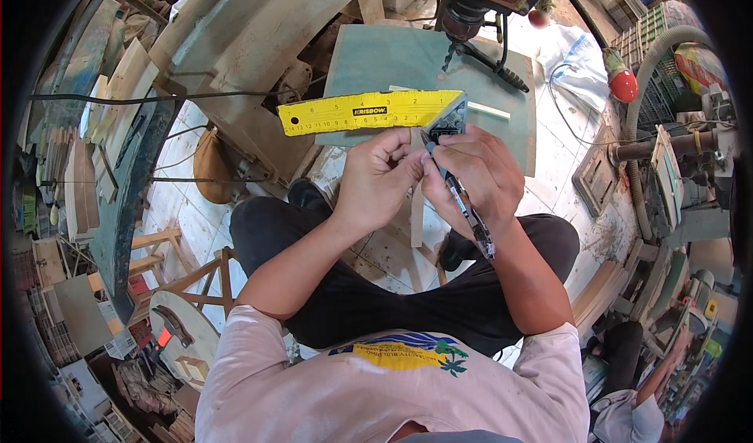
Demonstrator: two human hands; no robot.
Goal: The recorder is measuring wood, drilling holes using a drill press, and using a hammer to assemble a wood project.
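Note:
My left hand is closed, its thumb and fingers pinching a narrow wooden strip that hangs down between my knees. My right hand is closed around a slim, dark patterned pen. The pen's tip points at the upper part of the strip, close to my left fingertips. Just beyond both hands, a yellow square ruler lies crosswise, its blade reaching left. The square's dark stock sits by my right fingers, which seem to touch it. My fingers partly hide the strip's upper part.
A blue-green board lies ahead, bearing a thin pale stick. Over it hangs a drill chuck with a bit. A hammer rests on a round stool at left. Another person sits at lower right.

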